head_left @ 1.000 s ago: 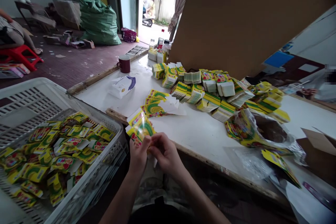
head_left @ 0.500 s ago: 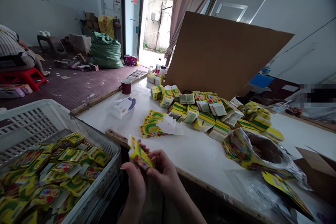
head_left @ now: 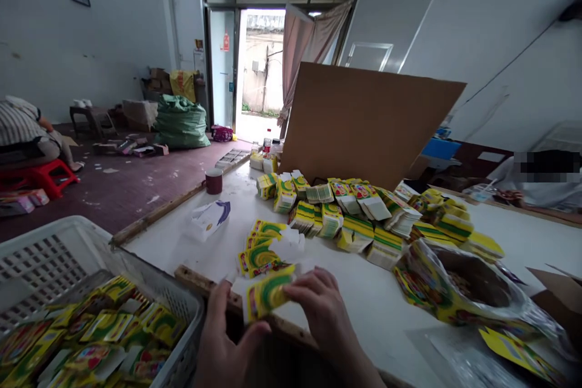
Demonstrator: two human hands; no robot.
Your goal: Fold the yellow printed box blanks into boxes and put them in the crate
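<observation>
Over the table's front edge, my right hand (head_left: 321, 300) pinches a small yellow-and-green printed carton (head_left: 268, 292) between thumb and fingers. My left hand (head_left: 227, 330) is close to the carton's left end, thumb and fingers spread apart; whether the thumb touches the carton I cannot tell. Just beyond lies a fanned pile of flat matching cartons (head_left: 261, 248) with white flaps. To the left, a white plastic crate (head_left: 97, 233) holds many similar yellow cartons (head_left: 107, 324).
Bundled stacks of cartons (head_left: 354, 227) line the table before a leaning cardboard sheet (head_left: 364, 124). A tissue pack (head_left: 209, 218) and a mug (head_left: 213, 182) are at left. An open plastic-lined bag (head_left: 422, 279) sits at right. A person (head_left: 27, 133) sits at far left; another is at far right.
The carton has turned to lie more sideways, with my right hand now on its right end. My left hand has opened wider beside it. The view has tilted upward.
</observation>
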